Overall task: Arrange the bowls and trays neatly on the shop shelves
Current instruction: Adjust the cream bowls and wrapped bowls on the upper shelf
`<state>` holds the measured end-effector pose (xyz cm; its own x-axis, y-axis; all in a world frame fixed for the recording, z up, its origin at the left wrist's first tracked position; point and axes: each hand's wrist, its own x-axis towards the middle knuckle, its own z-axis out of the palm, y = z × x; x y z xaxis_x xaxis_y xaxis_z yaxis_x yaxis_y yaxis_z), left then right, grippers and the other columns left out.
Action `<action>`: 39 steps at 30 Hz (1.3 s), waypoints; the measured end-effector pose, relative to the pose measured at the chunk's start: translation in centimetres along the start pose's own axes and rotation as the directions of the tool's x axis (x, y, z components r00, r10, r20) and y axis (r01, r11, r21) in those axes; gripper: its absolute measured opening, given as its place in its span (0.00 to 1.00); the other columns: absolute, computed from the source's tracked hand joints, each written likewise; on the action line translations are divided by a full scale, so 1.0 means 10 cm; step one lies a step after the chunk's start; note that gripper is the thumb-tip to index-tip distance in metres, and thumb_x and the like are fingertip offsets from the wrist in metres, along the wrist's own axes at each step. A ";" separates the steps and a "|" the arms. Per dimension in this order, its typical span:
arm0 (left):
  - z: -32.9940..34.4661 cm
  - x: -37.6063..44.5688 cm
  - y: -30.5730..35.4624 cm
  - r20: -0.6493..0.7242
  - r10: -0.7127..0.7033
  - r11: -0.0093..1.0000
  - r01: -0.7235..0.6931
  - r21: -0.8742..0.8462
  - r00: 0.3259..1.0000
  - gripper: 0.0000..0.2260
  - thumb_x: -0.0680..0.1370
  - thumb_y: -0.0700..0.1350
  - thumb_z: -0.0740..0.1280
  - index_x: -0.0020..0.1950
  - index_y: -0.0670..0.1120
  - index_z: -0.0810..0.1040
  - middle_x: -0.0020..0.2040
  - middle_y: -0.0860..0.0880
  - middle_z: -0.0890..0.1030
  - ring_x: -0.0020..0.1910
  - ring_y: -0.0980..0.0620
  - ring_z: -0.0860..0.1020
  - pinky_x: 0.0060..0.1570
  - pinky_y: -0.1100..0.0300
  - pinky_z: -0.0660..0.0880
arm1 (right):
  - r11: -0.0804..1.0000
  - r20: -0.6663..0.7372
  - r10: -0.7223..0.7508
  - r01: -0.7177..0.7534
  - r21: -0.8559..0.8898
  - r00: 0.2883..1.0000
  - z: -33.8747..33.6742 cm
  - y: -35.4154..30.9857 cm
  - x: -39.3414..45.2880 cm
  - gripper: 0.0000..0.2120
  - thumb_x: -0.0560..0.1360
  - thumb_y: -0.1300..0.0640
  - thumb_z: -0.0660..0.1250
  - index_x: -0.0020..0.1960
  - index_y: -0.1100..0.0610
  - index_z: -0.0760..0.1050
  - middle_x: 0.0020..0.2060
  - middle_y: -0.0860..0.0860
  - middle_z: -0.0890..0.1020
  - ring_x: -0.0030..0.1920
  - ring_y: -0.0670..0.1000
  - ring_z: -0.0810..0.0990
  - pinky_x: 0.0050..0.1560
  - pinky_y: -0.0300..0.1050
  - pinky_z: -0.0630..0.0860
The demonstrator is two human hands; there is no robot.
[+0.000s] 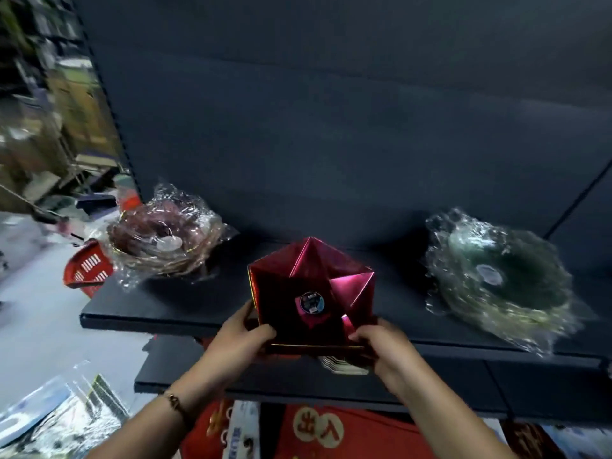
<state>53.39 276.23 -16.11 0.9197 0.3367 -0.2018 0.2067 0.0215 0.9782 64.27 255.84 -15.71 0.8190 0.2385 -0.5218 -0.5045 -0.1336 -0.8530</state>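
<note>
A shiny red foil tray (291, 283) with folded pointed corners and a round sticker inside sits at the front of the dark upper shelf (205, 303). My left hand (241, 336) grips its near left edge. At the near right edge my right hand (384, 349) grips it too. A wrapped stack of brownish bowls (165, 240) stands at the shelf's left end. At the right lies a wrapped stack of clear greenish glass bowls (496, 279), overhanging the front edge.
A lower dark shelf (265, 382) juts out below, with a small stack of plates (344, 366) on it. Red printed goods (331, 432) lie under that. A red basket (87, 266) and plastic-wrapped items (56, 412) are on the floor at left.
</note>
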 end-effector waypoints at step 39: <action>-1.59 1.47 -0.42 0.073 0.578 0.112 -0.168 0.979 0.813 0.27 0.76 0.56 0.57 0.74 0.48 0.68 0.77 0.37 0.58 0.76 0.36 0.55 0.73 0.39 0.51 | 0.413 0.178 -0.455 0.384 -0.826 0.872 1.40 -0.09 1.44 0.31 0.77 0.48 0.65 0.76 0.46 0.58 0.78 0.47 0.46 0.77 0.57 0.42 0.71 0.57 0.59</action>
<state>60.75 296.02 -22.40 0.8913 0.2173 0.3980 0.1958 -0.9761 0.0944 72.70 272.85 -22.32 0.8956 0.4402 -0.0651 0.3315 -0.7577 -0.5621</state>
